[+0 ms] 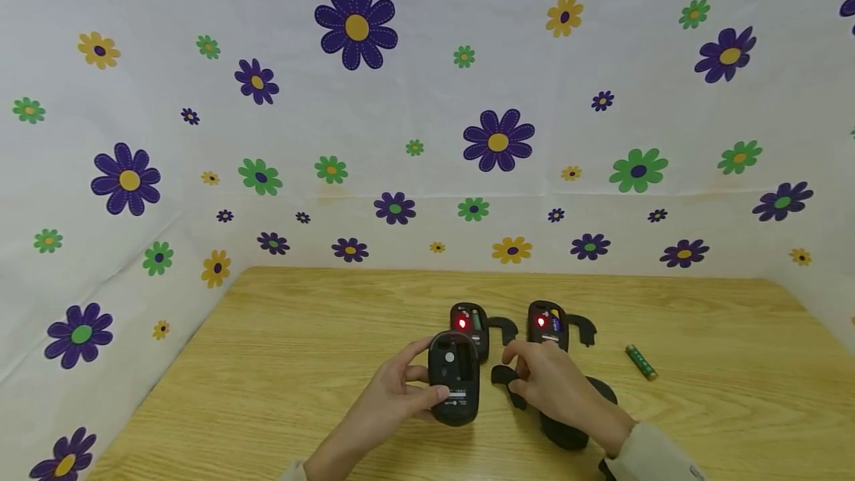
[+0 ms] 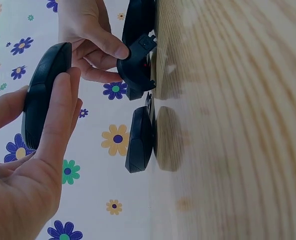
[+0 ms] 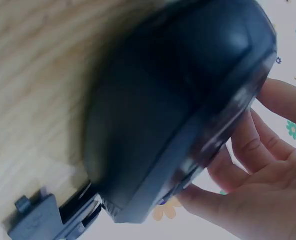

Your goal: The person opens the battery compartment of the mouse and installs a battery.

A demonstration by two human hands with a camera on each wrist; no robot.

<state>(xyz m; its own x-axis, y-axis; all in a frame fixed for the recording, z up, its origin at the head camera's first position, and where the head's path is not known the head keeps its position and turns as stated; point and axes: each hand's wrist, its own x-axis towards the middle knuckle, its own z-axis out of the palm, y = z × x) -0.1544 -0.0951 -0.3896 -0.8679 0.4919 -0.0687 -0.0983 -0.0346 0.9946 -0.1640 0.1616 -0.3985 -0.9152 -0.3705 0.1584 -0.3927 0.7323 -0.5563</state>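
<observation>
My left hand (image 1: 404, 392) holds a black computer mouse (image 1: 454, 403), underside up, with its battery slot uncovered and dark inside. In the left wrist view that mouse (image 2: 44, 95) appears edge-on between thumb and fingers, raised off the table. Close by on the right, my right hand (image 1: 557, 384) pinches a curved black battery cover (image 2: 138, 62) between thumb and fingers. Under the right wrist, another dark mouse (image 1: 564, 433) is on the table, partly hidden by the arm; it fills much of the right wrist view.
Behind the hands lie two upturned mice, left (image 1: 482, 347) and right (image 1: 557, 316), with red lights and batteries in their slots. A curved cover lies beside each, left (image 1: 504, 326) and right (image 1: 584, 326). A green battery (image 1: 641, 362) lies farther right on the wooden table (image 1: 300, 332).
</observation>
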